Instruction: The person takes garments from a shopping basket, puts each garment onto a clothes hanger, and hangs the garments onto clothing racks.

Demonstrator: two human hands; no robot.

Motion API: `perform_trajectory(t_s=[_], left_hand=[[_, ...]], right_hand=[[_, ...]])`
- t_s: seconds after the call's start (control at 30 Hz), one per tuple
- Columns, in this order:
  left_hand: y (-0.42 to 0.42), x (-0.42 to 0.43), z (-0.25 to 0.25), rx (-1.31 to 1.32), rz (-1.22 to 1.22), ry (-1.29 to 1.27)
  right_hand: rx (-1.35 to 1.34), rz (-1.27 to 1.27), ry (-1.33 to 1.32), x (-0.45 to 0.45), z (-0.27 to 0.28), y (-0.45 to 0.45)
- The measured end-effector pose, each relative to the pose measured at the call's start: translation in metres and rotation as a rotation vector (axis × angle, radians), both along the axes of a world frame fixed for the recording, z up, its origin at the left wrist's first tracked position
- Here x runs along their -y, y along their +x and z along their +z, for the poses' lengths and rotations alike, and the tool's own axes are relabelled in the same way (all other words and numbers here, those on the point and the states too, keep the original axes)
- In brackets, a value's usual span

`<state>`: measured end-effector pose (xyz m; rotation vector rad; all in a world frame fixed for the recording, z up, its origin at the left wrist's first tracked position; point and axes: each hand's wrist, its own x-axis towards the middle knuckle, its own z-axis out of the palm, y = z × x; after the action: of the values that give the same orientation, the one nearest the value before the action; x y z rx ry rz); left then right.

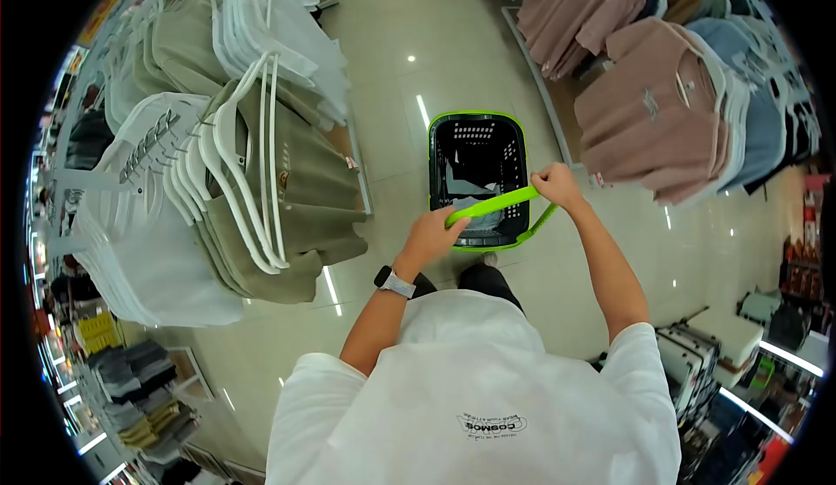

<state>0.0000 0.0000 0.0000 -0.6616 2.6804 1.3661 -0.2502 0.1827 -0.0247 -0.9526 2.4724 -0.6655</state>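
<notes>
On the left, I'm seeing white shirts (157,267) and olive shirts (318,198) hanging. Next, I'm having the left hand (431,237) clamp its fingers around one end of the green handle (496,205); a watch (384,276) is sitting on its wrist. In the middle, the basket (446,145) is showing just beyond the legs (492,285); whether it is resting on the floor (392,84) or hanging, I can't tell. I'm judging the gripping done, with pale pieces (489,221) already lying inside and room remaining; how much is left, I can't tell. The basket is looking black, perforated and green-rimmed, its handle standing raised. Farther right, the right hand (557,185) is clamping its fingers on the handle too, with pink shirts (649,111) hanging beyond.
</notes>
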Motion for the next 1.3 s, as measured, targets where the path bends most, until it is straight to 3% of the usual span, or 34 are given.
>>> perform_trajectory(t_s=[0.07,0.1,0.43,0.8,0.93,1.3], left_hand=[[0.011,0.018,0.003,0.050,0.047,-0.047],[-0.076,-0.021,0.003,-0.037,0.067,0.036],[-0.181,0.056,0.000,-0.076,0.110,-0.039],[-0.284,0.208,0.006,-0.093,0.053,-0.054],[-0.318,0.257,0.007,-0.179,0.133,-0.061],[-0.435,0.340,-0.001,-0.130,0.242,-0.114]], right_hand=[[0.008,0.040,-0.052,0.029,-0.010,0.006],[-0.082,0.053,-0.014,-0.008,0.019,-0.084],[-0.143,0.128,-0.257,0.079,0.008,-0.198],[-0.202,0.046,-0.363,0.209,0.008,-0.283],[-0.212,0.041,-0.454,0.261,0.003,-0.314],[-0.331,0.218,-0.521,0.387,-0.006,-0.461]])
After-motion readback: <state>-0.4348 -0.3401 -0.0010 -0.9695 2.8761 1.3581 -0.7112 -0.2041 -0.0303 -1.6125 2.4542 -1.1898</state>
